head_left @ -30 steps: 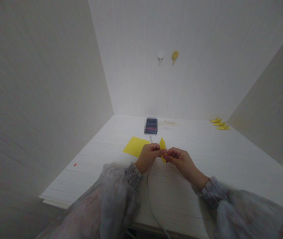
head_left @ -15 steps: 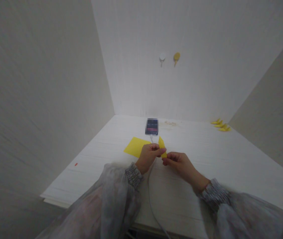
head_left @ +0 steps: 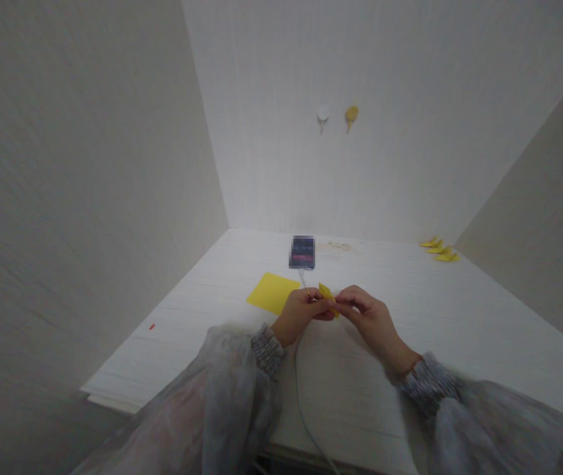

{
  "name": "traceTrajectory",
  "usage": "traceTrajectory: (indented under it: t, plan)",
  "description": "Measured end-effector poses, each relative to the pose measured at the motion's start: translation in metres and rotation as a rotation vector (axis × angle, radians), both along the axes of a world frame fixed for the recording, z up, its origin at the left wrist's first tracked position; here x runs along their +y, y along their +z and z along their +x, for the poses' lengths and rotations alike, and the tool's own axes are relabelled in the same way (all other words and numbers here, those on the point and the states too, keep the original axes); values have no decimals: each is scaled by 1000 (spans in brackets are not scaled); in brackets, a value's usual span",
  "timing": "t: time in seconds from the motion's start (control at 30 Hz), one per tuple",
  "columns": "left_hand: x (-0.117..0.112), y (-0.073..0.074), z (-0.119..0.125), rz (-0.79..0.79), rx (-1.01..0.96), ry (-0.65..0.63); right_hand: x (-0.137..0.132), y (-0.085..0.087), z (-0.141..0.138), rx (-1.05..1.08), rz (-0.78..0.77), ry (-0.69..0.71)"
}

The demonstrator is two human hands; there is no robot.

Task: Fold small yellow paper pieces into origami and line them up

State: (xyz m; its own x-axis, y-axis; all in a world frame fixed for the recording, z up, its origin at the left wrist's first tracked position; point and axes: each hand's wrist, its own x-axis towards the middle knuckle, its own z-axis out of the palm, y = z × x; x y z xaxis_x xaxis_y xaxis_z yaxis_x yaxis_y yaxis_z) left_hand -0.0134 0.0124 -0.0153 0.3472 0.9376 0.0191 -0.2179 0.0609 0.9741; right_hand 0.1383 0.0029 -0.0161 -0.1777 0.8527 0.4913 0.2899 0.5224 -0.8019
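Between my two hands is a small folded piece of yellow paper (head_left: 325, 290), held above the table. My left hand (head_left: 303, 311) pinches it with the thumb on top. From the other side, the closed fingertips of my right hand (head_left: 366, 316) grip its right edge; the exact fold there is hidden by the fingers. A flat yellow paper sheet (head_left: 270, 291) lies on the table just left of my left hand, which covers its near right corner.
A phone (head_left: 302, 253) lies towards the back wall, with a cable (head_left: 297, 382) running under my hands to the front edge. Several folded yellow paper pieces (head_left: 442, 251) sit at the back right. A small red bit (head_left: 151, 326) lies at left. Two hooks (head_left: 351, 113) are on the wall.
The folded paper has tilted lower and turned in my fingers. My right hand has risen from its lower tip to its right edge; my left hand has shifted slightly right.
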Motion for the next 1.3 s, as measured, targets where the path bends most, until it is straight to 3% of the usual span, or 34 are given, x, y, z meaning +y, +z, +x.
traceTrajectory:
  t: [0.23, 0.57, 0.73, 0.9, 1.07, 1.3]
  plan:
    - [0, 1, 0, 33, -224, 5, 0, -1, 2, -3, 103, -59]
    - [-3, 9, -2, 151, -167, -12, -5, 4, 4, -25, 220, -14]
    - [-2, 10, -2, 313, -162, -26, -5, 6, 6, -36, 299, -15]
    - [0, 10, -4, 512, -54, 89, -7, 11, 6, -36, 340, 2]
    - [-3, 14, -6, 582, 29, 143, -9, 13, 3, 8, 312, 35]
    - [-10, 19, -5, 558, 62, 183, -12, 15, -2, 122, 138, 41]
